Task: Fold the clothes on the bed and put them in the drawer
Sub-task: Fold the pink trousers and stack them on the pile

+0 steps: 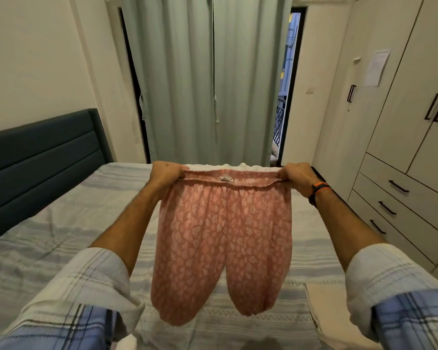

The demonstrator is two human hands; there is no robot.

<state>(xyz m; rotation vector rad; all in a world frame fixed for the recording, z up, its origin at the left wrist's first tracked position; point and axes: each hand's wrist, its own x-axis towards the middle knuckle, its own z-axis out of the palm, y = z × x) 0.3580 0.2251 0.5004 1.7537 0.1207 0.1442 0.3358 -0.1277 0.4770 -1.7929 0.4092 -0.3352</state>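
Observation:
A pair of pink patterned trousers (pixel 220 238) hangs unfolded in the air above the bed (pixel 61 223), both legs dangling down. My left hand (pixel 166 174) grips the left end of the elastic waistband. My right hand (pixel 299 176) grips the right end, stretching the waistband flat between them. A white garment (pixel 240 166) lies on the bed beyond the trousers, mostly hidden by them. A cream folded cloth (pixel 334 311) lies on the bed near my right forearm. The drawers (pixel 400 195) with black handles sit shut at the lower right.
The wardrobe (pixel 402 97) with black handles fills the right wall above the drawers. A dark blue headboard (pixel 43 157) stands at the left. Pale green curtains (pixel 208 79) hang behind the bed, with a balcony door gap to their right.

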